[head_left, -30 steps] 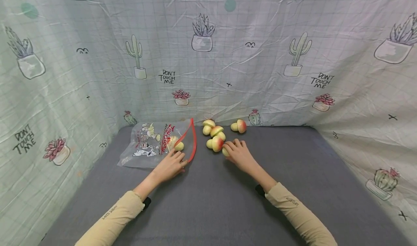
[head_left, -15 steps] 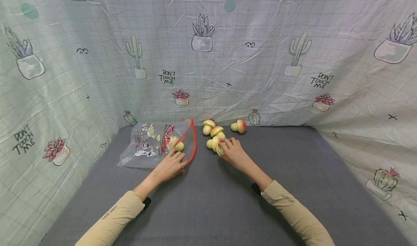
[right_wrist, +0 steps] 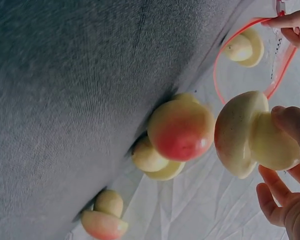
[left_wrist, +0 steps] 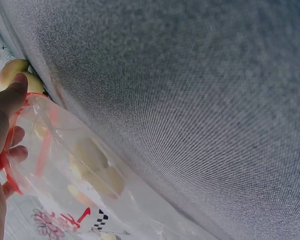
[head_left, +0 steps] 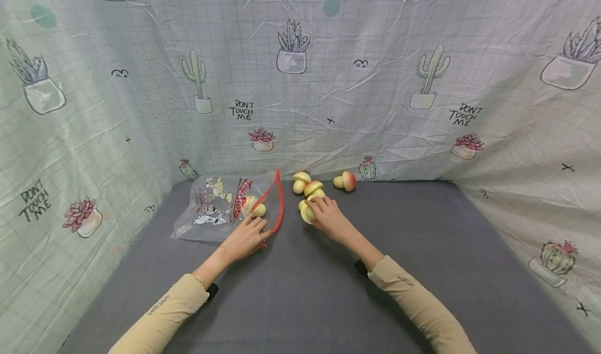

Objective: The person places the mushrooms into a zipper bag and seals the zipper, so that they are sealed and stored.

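Note:
In the head view my right hand (head_left: 332, 221) holds a toy mushroom (head_left: 307, 212) just above the table. The right wrist view shows its pale yellow stem pinched by thumb and fingers, with the rounded cap (right_wrist: 237, 135) turned toward the bag. My left hand (head_left: 244, 240) holds the red-rimmed mouth of a clear printed plastic bag (head_left: 183, 231), its thumb and fingers spreading the rim. Mushrooms (left_wrist: 87, 155) lie inside the bag, partly blurred by the plastic. Behind the right hand, loose mushrooms (head_left: 314, 188) with yellow and reddish caps sit together, partly hidden.
Another mushroom (head_left: 345, 181) lies apart at the back of the grey table (head_left: 291, 302), near a hanging cloth (head_left: 328, 83) printed with potted plants. The cloth also rises along both sides.
My right hand has moved left with the mushroom, from right of the cluster to in front of it, tilting the mushroom into view. The left hand and bag have stayed in place.

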The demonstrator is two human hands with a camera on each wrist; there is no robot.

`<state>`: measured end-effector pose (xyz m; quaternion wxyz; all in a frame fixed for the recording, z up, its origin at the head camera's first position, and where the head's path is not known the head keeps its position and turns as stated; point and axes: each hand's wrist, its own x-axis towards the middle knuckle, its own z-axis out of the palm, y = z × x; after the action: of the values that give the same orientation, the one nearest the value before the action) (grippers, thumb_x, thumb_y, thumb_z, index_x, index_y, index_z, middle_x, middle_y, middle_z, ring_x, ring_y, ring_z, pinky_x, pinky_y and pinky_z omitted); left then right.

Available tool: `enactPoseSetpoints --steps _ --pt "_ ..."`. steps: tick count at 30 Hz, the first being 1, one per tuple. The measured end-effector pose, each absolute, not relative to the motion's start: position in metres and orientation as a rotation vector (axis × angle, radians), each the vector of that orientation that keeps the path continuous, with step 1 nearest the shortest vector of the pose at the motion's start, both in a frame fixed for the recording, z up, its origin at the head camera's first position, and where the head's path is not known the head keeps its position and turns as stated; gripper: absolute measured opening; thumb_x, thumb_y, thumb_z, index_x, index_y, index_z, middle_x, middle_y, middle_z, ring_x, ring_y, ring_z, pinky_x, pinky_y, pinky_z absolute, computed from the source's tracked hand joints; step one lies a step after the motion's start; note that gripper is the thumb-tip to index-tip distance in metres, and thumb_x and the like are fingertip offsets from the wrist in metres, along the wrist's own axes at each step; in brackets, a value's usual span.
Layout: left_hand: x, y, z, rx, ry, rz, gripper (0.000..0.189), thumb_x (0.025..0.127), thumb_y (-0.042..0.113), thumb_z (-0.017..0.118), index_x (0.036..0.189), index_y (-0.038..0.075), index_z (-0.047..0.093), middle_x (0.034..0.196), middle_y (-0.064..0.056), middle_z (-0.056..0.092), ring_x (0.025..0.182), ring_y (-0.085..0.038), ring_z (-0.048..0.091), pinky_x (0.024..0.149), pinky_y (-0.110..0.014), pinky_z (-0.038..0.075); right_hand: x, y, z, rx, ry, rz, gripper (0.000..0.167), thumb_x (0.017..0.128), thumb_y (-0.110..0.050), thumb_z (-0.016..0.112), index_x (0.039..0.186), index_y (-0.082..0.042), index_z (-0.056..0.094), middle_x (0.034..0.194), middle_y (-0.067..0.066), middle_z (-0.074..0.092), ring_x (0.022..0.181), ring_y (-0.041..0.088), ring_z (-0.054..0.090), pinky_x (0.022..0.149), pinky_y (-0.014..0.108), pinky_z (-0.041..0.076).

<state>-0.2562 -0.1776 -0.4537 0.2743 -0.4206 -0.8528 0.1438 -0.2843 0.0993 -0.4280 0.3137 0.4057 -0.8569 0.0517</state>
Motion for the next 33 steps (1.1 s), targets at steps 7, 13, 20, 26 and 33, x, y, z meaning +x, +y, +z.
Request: enactPoseSetpoints --steps 7,13,20,26,33 --pt "-0.255 -0.176 -0.452 -1.130 -2.303 0.393 0.027 0.072 0.035 0.069 0.091 0.018 0.060 0.091 -0.004 0.053 0.087 -0.021 0.050 0.087 -0.042 0.038 -0.286 0.093 -0.430 1.099 -2.268 0.191 0.045 0.073 -0.018 0.071 0.112 -0.003 0.053 0.112 0.011 0.051 0.097 0.024 0.049 0.075 0.037 0.043" --pt "-0.256 -0.176 -0.453 -1.133 -2.290 0.396 0.028 0.071 0.036 0.069 0.091 0.018 0.061 0.091 -0.004 0.053 0.087 -0.021 0.051 0.086 -0.042 0.039 -0.291 0.089 -0.436 1.111 -2.239 0.260 0.043 0.072 -0.018 0.072 0.109 -0.003 0.054 0.108 0.012 0.051 0.099 0.025 0.050 0.078 0.038 0.043" --pt "-0.255 -0.175 -0.453 -1.140 -2.287 0.388 0.027 0.071 0.035 0.070 0.090 0.018 0.061 0.091 -0.004 0.053 0.088 -0.021 0.051 0.086 -0.042 0.039 -0.296 0.083 -0.442 1.127 -2.206 0.321 0.041 0.071 -0.018 0.073 0.104 -0.003 0.055 0.103 0.011 0.053 0.095 0.024 0.052 0.079 0.040 0.044" --pt "-0.255 -0.174 -0.452 -1.137 -2.287 0.384 0.028 0.071 0.035 0.070 0.092 0.018 0.062 0.090 -0.003 0.053 0.086 -0.021 0.050 0.086 -0.042 0.040 -0.299 0.076 -0.445 1.093 -2.202 0.258 0.039 0.071 -0.023 0.074 0.102 -0.006 0.057 0.102 0.007 0.057 0.090 0.022 0.052 0.082 0.038 0.042" --pt "-0.256 -0.175 -0.453 -1.134 -2.278 0.400 0.029 0.070 0.036 0.070 0.092 0.019 0.062 0.087 -0.002 0.051 0.085 -0.020 0.048 0.088 -0.043 0.039 -0.302 0.062 -0.447 1.011 -2.234 0.227 0.041 0.071 -0.029 0.073 0.104 -0.009 0.057 0.104 0.004 0.059 0.085 0.021 0.050 0.077 0.037 0.039"
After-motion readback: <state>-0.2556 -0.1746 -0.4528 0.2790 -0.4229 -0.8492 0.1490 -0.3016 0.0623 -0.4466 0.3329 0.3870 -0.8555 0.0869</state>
